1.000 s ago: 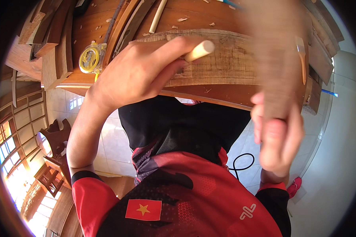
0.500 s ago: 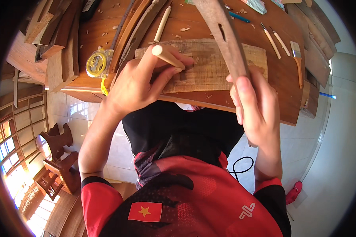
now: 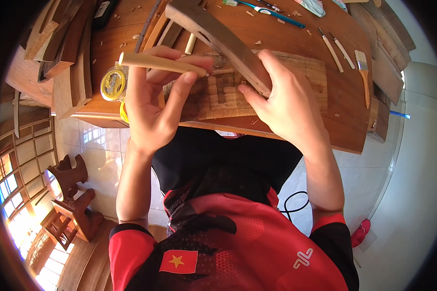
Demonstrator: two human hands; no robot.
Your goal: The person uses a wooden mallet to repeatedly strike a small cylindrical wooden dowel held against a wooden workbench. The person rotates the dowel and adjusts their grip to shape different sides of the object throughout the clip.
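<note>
A person in a red and black jersey leans over a wooden workbench (image 3: 344, 131), seen from above their head. The carved wooden panel (image 3: 238, 92) lying flat near the front edge of the bench is the landmark here.

Furthest to the left of the panel, offcut boards (image 3: 68, 63) are stacked at the bench's end. Just left of the panel sits a round yellow tape measure (image 3: 113, 83), close to the bench edge and within easy reach.

The left hand (image 3: 153, 104) rests on the left part of the panel. It is closed around a chisel with a pale wooden handle (image 3: 158, 62), the handle pinched between thumb and fingers and lying nearly level, its working end pointing right toward the carving. The heel of the hand seems to press the panel down, likely to steady both wood and tool.

Above the panel's middle, a dark wooden mallet (image 3: 218, 39) slants up and away. The right hand (image 3: 289, 104) grips its lower end firmly, over the right half of the panel, apparently poised to strike the chisel's end.

Right of the panel lie two slim tools (image 3: 336, 48) and a small paintbrush (image 3: 363, 72), set aside but close. Behind the panel, wood chips scatter over the bench, near a blue-handled tool (image 3: 272, 12).
</note>
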